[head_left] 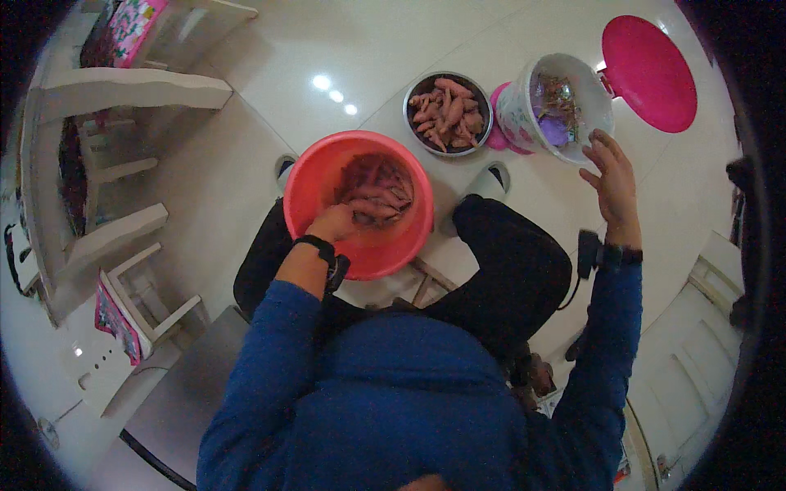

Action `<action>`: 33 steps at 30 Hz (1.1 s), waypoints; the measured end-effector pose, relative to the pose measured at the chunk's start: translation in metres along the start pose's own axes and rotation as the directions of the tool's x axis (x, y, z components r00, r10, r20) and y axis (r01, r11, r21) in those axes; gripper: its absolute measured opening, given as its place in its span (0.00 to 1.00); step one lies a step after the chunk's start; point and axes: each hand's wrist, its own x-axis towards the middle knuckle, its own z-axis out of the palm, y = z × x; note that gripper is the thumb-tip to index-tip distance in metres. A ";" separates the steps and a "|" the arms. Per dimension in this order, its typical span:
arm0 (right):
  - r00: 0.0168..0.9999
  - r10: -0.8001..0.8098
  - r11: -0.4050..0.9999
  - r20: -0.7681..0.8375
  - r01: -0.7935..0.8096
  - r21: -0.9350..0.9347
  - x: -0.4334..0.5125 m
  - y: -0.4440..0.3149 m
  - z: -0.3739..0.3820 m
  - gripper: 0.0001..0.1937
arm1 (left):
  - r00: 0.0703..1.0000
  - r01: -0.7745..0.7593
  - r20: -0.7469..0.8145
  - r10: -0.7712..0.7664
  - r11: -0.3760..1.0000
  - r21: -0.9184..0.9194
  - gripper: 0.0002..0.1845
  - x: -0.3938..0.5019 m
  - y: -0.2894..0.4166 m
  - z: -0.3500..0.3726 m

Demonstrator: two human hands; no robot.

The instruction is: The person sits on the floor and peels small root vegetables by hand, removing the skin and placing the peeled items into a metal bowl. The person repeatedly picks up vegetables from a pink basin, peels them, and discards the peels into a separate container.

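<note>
A red plastic basin [301, 178] stands between my knees, with reddish sweet potatoes [381, 196] inside it. My left hand [334, 224] reaches over the near left rim into the basin beside them; its fingertips are hidden, so its grip cannot be told. My right hand [611, 178] is raised at the near rim of a white flowered trash bin [522, 116], fingers apart and nothing in them. The bin holds scraps and a purple item. Between basin and bin, a round metal bowl [408, 126] holds a heap of sweet potatoes [454, 113].
The bin's pink lid [651, 73] hangs open at the upper right. White wooden chairs [135, 95] stand at the left, one low with a patterned cushion [116, 316]. My slippered feet rest on pale floor tiles. A pale door-like panel [688, 368] is at the lower right.
</note>
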 end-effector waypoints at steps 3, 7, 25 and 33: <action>0.984 -0.064 0.997 0.166 0.069 -0.023 -0.043 -0.016 0.034 0.27 | 0.985 0.058 0.166 -0.051 0.998 -0.035 0.25 0.026 -0.001 0.018; 0.968 0.037 0.998 0.247 -0.025 -0.051 -0.076 -0.023 0.085 0.28 | 0.969 0.153 0.168 -0.179 0.976 0.158 0.24 0.058 -0.004 0.056; 0.974 0.115 0.988 0.193 -0.092 -0.124 -0.047 -0.017 0.116 0.24 | 0.956 0.220 0.167 -0.242 0.965 0.142 0.16 0.103 -0.012 0.096; 0.991 0.060 0.981 0.123 -0.036 -0.190 -0.054 -0.027 0.103 0.23 | 0.962 0.195 0.172 -0.210 0.976 0.099 0.13 0.101 -0.002 0.087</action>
